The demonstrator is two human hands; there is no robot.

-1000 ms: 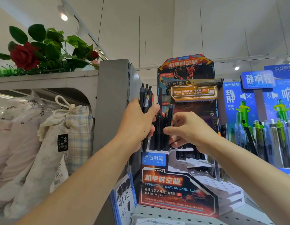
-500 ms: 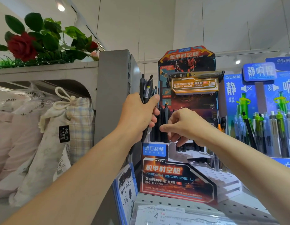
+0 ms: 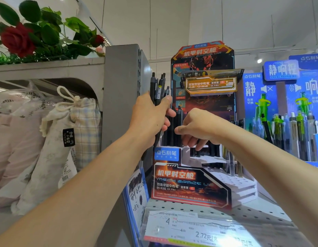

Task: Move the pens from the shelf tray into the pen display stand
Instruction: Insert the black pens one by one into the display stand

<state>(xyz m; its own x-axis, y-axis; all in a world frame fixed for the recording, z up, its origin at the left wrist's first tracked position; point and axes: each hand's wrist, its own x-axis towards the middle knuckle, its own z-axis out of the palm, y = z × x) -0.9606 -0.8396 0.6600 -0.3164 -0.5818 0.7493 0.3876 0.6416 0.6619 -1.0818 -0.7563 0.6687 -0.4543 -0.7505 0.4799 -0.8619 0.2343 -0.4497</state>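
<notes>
From the head camera, the left hand [image 3: 151, 118] is raised and its fingers are curled around a bundle of black pens [image 3: 158, 90]; about four click tops stand out above the fist, and the pens stay nearly upright. The right hand [image 3: 197, 129] reaches to the top row of the pen display stand [image 3: 190, 186], where several black pens [image 3: 178, 125] stand upright. Its fingers are bent downward; whether they hold a pen I cannot tell.

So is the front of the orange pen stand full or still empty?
Mostly empty: the pen display stand shows bare white holes on its lower front steps; black pens stand only in the back rows.
</notes>
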